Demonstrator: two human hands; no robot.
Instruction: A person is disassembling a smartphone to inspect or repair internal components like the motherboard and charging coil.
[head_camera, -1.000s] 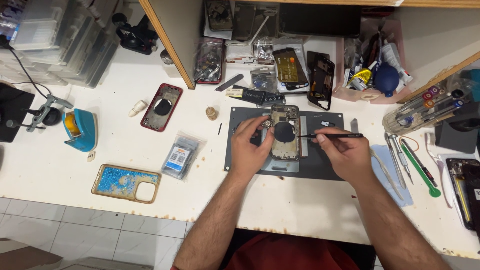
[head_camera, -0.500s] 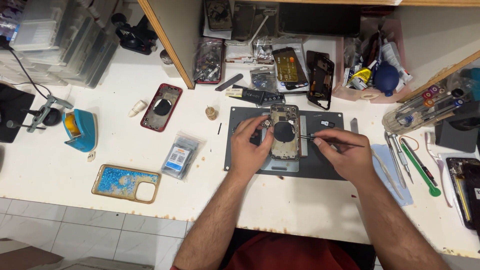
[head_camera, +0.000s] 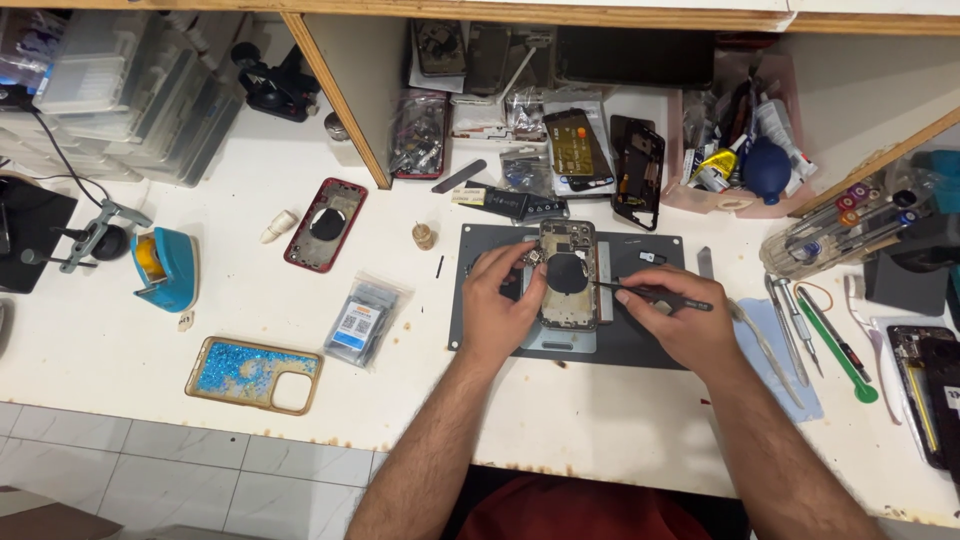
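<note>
An opened phone housing (head_camera: 568, 275) lies face-up on a dark grey work mat (head_camera: 640, 345) near the middle of the white worktop (head_camera: 200, 330), its round black coil in view. The left hand (head_camera: 503, 305) rests on the mat against the housing's left edge, fingers curled round the upper left corner and pinning it down; it grips nothing else. The right hand (head_camera: 680, 320) is closed round a slim dark screwdriver (head_camera: 655, 293), held nearly level with its tip touching the housing's right edge. Compared with half a second ago, the tool's tip sits slightly lower along that edge and the right hand has drawn a little nearer the phone, while the left hand has kept its place — the housing itself has not shifted. Just right of the mat lie a pale blue cloth (head_camera: 785, 360), a pair of metal tweezers (head_camera: 785, 325) and a green-ended pry tool (head_camera: 840, 355). Further right another opened phone (head_camera: 925, 385) lies at the worktop's edge. To the left, well apart from the mat, are a small bag of parts (head_camera: 362, 320), a glittery blue phone case (head_camera: 255, 375), a red phone frame (head_camera: 325, 223) and a blue tape dispenser (head_camera: 165, 268). Behind the mat, under the wooden shelf (head_camera: 330, 90), more phone parts lie about, and a pink tray (head_camera: 740, 150) holds a blue air blower and tubes.
</note>
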